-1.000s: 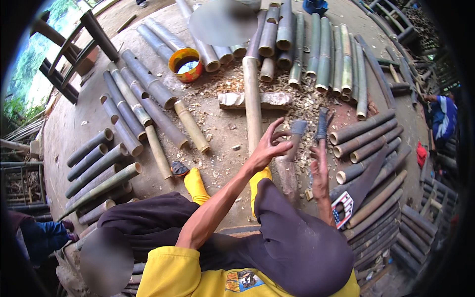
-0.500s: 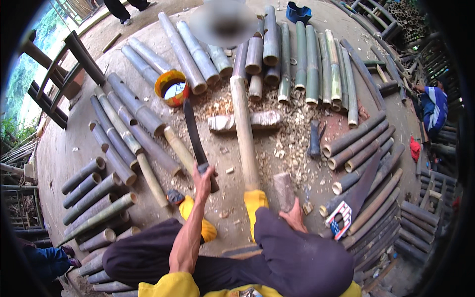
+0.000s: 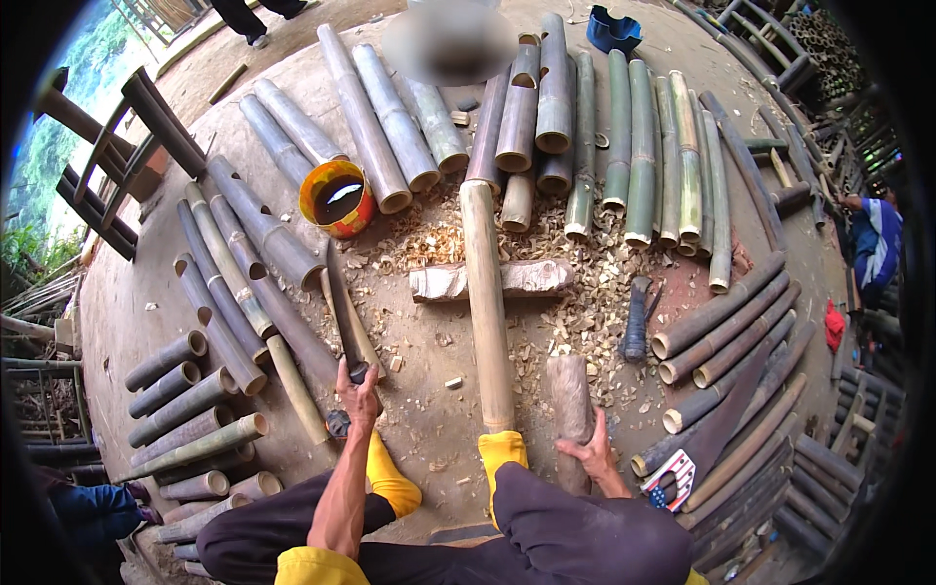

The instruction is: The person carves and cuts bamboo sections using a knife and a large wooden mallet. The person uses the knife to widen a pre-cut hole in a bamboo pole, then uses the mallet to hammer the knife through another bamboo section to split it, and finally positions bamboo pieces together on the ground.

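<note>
My left hand (image 3: 358, 395) is closed around the handle end of a machete (image 3: 341, 310), its dark curved blade pointing away from me. On the right, my right hand (image 3: 591, 454) grips the side of a short, rough wooden block (image 3: 569, 395), fingers partly hidden by it. Between the two hands lies a pale peeled bamboo pole (image 3: 486, 312). Its far part crosses over a pale, hewn log (image 3: 434, 283), and its near end meets my foot in a yellow sock (image 3: 503, 453).
Bamboo lengths (image 3: 375, 117) fan out ahead and on both sides. Wood chips (image 3: 580, 327) litter the ground around the log. A yellow-orange bucket (image 3: 338, 219) holds dark liquid. At right lie a dark-handled tool (image 3: 636, 322) and a handsaw (image 3: 673, 478). Another person (image 3: 873, 239) is at far right.
My left hand has drawn the machete back and to the left, away from the pole. My right hand now wraps the block's side, and more of the block shows.
</note>
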`<state>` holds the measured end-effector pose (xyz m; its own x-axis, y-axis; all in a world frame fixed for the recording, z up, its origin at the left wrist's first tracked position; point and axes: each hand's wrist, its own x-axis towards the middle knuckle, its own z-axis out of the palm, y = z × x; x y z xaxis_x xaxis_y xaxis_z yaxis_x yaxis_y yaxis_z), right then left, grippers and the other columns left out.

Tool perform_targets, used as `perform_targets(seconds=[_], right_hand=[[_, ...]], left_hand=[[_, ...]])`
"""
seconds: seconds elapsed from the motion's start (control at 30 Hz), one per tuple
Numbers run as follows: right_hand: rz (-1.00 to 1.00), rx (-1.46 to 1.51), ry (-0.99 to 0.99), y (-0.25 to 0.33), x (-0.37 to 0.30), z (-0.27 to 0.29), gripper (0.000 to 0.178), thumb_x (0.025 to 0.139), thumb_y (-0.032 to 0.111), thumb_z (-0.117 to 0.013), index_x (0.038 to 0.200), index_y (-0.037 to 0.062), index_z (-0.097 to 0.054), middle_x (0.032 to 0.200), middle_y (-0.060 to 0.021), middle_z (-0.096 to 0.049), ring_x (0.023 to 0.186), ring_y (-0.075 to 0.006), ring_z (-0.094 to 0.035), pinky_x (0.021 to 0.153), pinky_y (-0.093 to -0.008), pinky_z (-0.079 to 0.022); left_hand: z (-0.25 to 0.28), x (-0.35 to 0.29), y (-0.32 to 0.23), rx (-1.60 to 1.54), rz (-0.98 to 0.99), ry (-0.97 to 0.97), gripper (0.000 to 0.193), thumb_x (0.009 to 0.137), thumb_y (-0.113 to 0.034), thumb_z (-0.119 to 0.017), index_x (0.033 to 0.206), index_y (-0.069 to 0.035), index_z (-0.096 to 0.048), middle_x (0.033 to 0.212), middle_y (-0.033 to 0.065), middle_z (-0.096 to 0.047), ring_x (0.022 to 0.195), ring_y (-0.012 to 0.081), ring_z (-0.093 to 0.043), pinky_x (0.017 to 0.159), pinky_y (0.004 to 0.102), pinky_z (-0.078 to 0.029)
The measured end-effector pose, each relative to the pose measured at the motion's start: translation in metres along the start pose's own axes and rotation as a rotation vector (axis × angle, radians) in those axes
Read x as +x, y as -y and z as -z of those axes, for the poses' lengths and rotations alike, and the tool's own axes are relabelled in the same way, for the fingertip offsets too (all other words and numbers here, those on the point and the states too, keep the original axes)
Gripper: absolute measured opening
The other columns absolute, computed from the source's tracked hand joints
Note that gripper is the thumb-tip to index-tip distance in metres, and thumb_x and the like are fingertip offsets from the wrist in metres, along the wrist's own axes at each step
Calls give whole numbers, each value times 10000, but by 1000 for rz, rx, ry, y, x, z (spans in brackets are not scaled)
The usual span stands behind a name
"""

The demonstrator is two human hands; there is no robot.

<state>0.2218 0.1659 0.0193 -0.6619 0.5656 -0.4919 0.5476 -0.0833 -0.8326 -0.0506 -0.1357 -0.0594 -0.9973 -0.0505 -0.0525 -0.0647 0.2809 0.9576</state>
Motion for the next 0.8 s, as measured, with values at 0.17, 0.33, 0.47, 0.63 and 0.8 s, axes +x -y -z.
perform_targets(seconds=[0.17,0.33,0.47,0.63,0.8], right_hand=[[1,302,82,51,48,-16,866,648,204,-743,1347,-19,-283,1220,-153,-485,1131,-261,-485,964,-385,-402],[446,-212,46,87,80,-27,967,661,246,-750,1412,26,-181,1329,-229,-401,1190,-321,-457,1007,-383,-374],[350,-251,103,85,73,-38,990,650,261,-760,1431,64,-186,1359,-201,-388,1256,-291,-398,1040,-378,-337],[186,-296,177,72,61,-42,987,660,190,-748,1446,96,-157,1356,-204,-409,1216,-312,-454,1023,-376,-355],[269,-360,158,65,58,-43,988,663,130,-743,1443,113,-137,1299,-274,-446,1150,-397,-505,969,-424,-422]], left_hand=[[2,53,-39,240,-304,420,222,779,-186,-654,870,7,-594,694,107,-541,650,204,-532,601,336,-428],[-9,81,-85,642,-155,852,347,864,-340,-594,848,6,-609,676,145,-559,601,220,-529,584,369,-415],[-16,82,-90,869,-355,978,511,871,-516,-508,712,-41,-605,663,154,-582,609,344,-575,571,432,-439],[-13,86,-83,904,-421,1062,468,880,-475,-513,722,-44,-601,675,145,-566,627,338,-572,572,425,-440],[-12,85,-79,877,-436,1095,413,886,-431,-526,764,-45,-607,681,136,-547,630,335,-561,567,421,-426]])
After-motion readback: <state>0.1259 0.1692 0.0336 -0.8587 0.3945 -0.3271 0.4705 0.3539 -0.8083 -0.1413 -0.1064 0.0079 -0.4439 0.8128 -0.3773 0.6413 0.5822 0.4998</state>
